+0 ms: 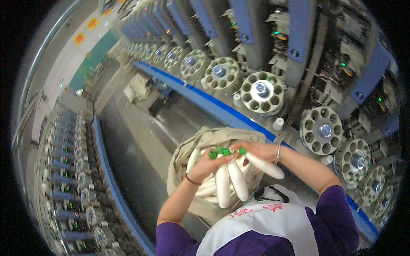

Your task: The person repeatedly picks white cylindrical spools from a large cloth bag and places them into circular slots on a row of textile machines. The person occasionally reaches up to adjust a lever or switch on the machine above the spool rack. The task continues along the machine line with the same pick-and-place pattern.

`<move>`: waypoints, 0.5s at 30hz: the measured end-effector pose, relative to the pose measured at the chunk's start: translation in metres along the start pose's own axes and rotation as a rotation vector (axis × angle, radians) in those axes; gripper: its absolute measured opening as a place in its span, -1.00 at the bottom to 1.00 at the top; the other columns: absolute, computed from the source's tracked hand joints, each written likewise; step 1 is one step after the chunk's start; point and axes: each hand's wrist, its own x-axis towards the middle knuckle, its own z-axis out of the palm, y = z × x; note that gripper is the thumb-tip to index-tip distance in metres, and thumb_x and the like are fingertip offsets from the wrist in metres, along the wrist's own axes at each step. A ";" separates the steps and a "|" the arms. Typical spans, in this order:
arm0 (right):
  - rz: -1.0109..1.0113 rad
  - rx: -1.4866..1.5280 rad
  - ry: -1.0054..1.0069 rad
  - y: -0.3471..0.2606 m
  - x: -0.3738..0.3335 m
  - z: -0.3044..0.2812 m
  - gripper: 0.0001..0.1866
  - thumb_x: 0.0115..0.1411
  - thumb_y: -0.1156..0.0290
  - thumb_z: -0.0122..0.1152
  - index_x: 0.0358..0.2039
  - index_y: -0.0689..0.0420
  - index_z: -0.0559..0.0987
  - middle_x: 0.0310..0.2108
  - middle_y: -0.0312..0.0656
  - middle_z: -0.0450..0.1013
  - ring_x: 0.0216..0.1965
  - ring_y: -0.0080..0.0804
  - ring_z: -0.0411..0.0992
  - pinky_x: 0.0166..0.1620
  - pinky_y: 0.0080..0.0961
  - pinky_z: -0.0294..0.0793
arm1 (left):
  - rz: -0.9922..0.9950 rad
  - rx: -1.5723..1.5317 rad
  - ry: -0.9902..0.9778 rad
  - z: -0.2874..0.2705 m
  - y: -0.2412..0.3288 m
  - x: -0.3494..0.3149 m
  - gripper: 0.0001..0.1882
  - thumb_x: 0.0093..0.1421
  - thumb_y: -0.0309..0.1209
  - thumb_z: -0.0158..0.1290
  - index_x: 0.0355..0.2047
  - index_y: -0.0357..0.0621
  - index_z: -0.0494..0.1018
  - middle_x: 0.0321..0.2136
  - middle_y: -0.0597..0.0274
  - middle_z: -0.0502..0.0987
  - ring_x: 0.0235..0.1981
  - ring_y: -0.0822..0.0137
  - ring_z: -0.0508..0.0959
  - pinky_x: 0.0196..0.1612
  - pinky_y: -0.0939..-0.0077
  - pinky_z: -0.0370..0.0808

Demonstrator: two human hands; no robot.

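Observation:
My left hand (206,165) is closed around several white yarn bobbins (222,183) by their green tube ends, and their yarn-covered bodies hang down toward me. Close beside it, my right hand (261,150) has its fingers on another white bobbin (267,167). That one lies aslant, its green end near the left hand and its tip pointing to the lower right. Under both hands a beige cloth sack (176,170) gapes wide, with more white bobbins (193,160) inside. The fingertips of the right hand are partly hidden and slightly blurred.
To the right runs a row of winding machines with blue panels (294,30) and round magazines (314,131) full of holes. A blue rail (213,102) edges that row. Across the aisle (132,123) stands another machine row (70,183). Farther up the aisle sits a light cloth bundle (137,89).

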 end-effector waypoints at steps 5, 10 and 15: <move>-0.068 0.368 0.184 -0.046 -0.012 -0.021 -0.39 0.35 0.21 -0.03 0.35 -0.12 0.04 0.07 -0.17 0.34 0.03 -0.53 0.32 0.10 -0.63 0.31 | 0.219 0.431 -0.321 0.047 0.038 0.050 -0.75 0.15 -0.38 0.12 -0.24 -0.32 0.52 -0.27 0.19 0.57 -0.27 0.42 0.53 -0.14 0.56 0.45; 0.152 0.363 0.061 0.041 -0.135 -0.069 -0.36 0.24 0.35 0.13 0.28 0.10 0.15 -0.48 -0.34 0.38 -0.57 -0.67 0.25 -0.55 -0.74 0.23 | 0.198 -0.148 -0.129 0.046 0.034 0.078 -0.63 0.19 -0.36 0.06 -0.07 -0.38 0.40 -0.02 0.03 0.46 -0.13 0.24 0.52 -0.01 0.33 0.48; -0.140 0.901 1.232 0.121 -0.222 -0.121 -0.70 0.22 0.48 0.00 -0.02 0.21 0.45 -0.66 -0.50 0.13 -0.71 -0.77 0.02 -0.70 -0.74 -0.07 | 0.191 -0.331 0.054 0.029 0.007 0.107 -0.65 0.23 -0.28 0.04 -0.07 -0.27 0.40 -0.03 0.02 0.45 0.00 0.13 0.45 0.11 0.17 0.39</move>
